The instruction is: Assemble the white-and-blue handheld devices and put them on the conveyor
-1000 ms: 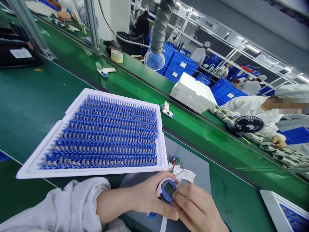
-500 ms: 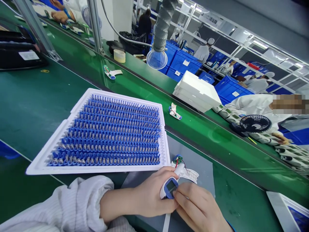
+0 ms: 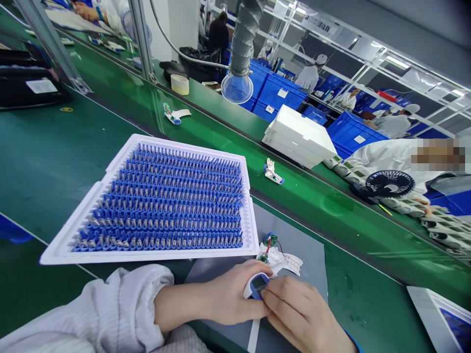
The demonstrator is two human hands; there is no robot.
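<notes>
My left hand (image 3: 235, 294) is wrapped round a white and blue device (image 3: 258, 285) with a small dark screen. Closed against the screen's right edge are the fingers of my right hand (image 3: 300, 309); whether they pinch anything small is hidden. Just beyond my hands an opened white housing (image 3: 292, 262) with a green circuit board (image 3: 271, 240) and red and black wires lies on a grey mat (image 3: 309, 250). To the left, a white tray (image 3: 255, 225) holds rows of blue parts with metal pieces (image 3: 169, 196).
Housings with wires lie on the green belt (image 3: 273, 171) (image 3: 175, 115). Beyond it are stacked white trays (image 3: 300, 135), a black fan (image 3: 390, 184) and a person's white sleeve. A clear suction hood (image 3: 237, 88) hangs above. Another framed tray (image 3: 437, 314) sits at lower right.
The housings on the belt have shifted to the right. The device in my left hand has tilted slightly, and more of the opened housing and its board shows beyond it.
</notes>
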